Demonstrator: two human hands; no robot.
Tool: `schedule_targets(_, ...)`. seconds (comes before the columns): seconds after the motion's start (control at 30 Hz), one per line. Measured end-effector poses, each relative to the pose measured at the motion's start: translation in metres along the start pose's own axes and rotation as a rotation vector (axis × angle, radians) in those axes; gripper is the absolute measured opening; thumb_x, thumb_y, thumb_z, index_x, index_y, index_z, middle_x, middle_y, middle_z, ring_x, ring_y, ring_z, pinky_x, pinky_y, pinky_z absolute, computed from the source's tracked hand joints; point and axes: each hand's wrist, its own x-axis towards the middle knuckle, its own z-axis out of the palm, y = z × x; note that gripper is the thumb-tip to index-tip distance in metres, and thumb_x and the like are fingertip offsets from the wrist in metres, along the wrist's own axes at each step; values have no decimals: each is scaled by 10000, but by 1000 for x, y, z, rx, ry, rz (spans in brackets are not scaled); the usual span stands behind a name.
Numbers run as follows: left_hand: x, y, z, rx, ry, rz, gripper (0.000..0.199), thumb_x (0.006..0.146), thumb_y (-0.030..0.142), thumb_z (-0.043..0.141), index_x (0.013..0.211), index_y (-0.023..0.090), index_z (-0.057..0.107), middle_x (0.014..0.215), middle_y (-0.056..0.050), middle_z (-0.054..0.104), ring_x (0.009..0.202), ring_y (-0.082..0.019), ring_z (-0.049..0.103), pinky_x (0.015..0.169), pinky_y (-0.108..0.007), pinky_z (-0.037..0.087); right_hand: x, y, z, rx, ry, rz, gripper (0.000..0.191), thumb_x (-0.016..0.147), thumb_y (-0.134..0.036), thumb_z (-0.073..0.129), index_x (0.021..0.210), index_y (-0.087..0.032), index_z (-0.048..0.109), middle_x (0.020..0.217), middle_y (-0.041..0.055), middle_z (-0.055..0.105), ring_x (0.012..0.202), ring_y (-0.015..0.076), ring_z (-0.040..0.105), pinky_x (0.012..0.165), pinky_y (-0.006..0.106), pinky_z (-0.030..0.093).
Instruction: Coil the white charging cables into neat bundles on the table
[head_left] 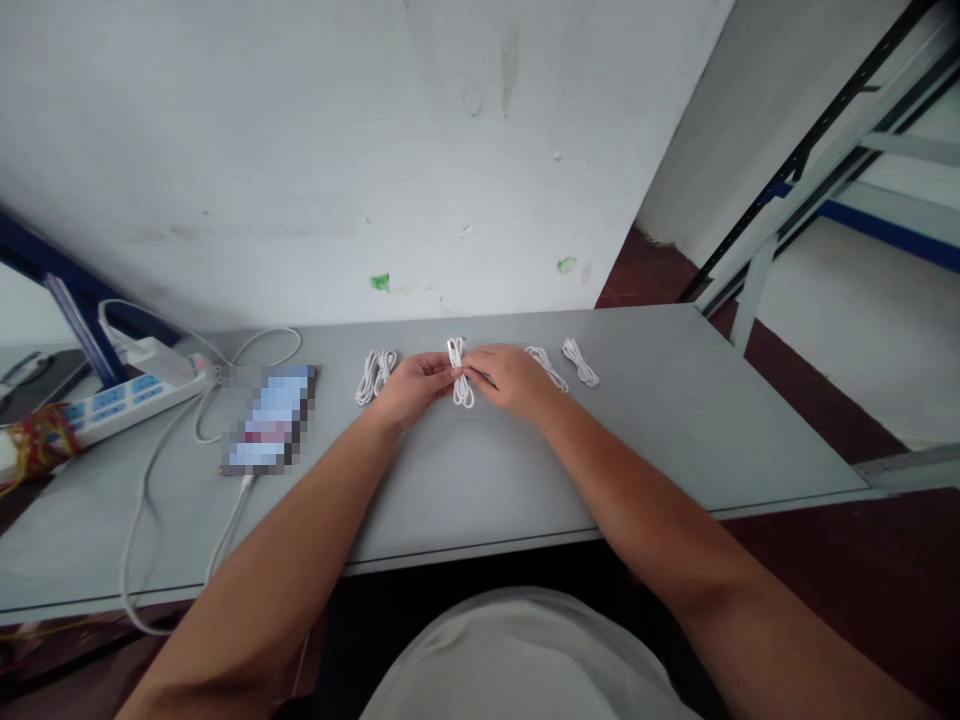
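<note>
Between my two hands is a bundled white cable (462, 390), pinched at its middle so that its loops stick out above and below the fingers. My left hand (417, 386) grips it from the left with thumb and fingers. From the right, my right hand (511, 380) closes its fingertips on the same spot. Just left of my left hand lie white cable bundles (373, 375), side by side. Past my right hand rest another white cable bundle (546, 366), partly covered by the hand, and one more bundle (580, 362) farther right.
A phone (270, 420), its screen blurred out, lies on the grey table (675, 430) at left with a charging cable attached. Behind it is a power strip (112, 400) with a white charger (159, 360). A white wall (360, 150) rises behind the table; a metal frame (810, 190) stands right.
</note>
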Motion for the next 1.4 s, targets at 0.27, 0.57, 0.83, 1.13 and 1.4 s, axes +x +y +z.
schedule_targets(0.27, 4, -6, 2, 187, 87, 253, 384, 728, 333, 759, 1055, 154, 670, 951, -66, 714, 883, -179, 648, 855, -332, 496, 1, -10, 15, 329, 126, 263, 230, 901, -276, 417, 686, -201, 447, 604, -36, 426, 575, 118, 373, 570, 263, 250)
schedule_targets(0.57, 2, -12, 2, 524, 246, 444, 296, 777, 306, 673, 1048, 189, 655, 989, -63, 682, 904, -182, 626, 893, -343, 480, 7, -10, 38, 962, 191, 704, 135, 803, -322, 478, 712, -222, 485, 533, -66, 330, 447, 103, 325, 456, 251, 282)
schedule_targets(0.83, -3, -4, 8, 538, 255, 306, 336, 764, 346, 654, 1056, 180, 655, 845, -35, 668, 780, -170, 606, 761, -298, 475, 6, -11, 26, 691, 109, 670, 198, 830, -363, 460, 718, -211, 522, 546, -55, 392, 517, 115, 406, 519, 253, 307)
schedule_targets(1.13, -11, 21, -7, 646, 466, 156, 321, 734, 368, 640, 999, 194, 692, 776, -13, 654, 679, -158, 568, 628, -271, 406, 3, 0, 18, 262, 111, 640, 289, 882, -410, 419, 719, -199, 532, 642, -18, 536, 613, 131, 475, 579, 258, 291)
schedule_targets(1.4, -22, 44, -54, 1019, 742, 20, 195, 671, 296, 661, 837, 196, 687, 731, -107, 667, 750, -301, 629, 669, -387, 393, 1, 0, 17, 205, 54, 670, 253, 864, -365, 443, 670, -208, 484, 618, -11, 537, 567, 130, 456, 535, 264, 259)
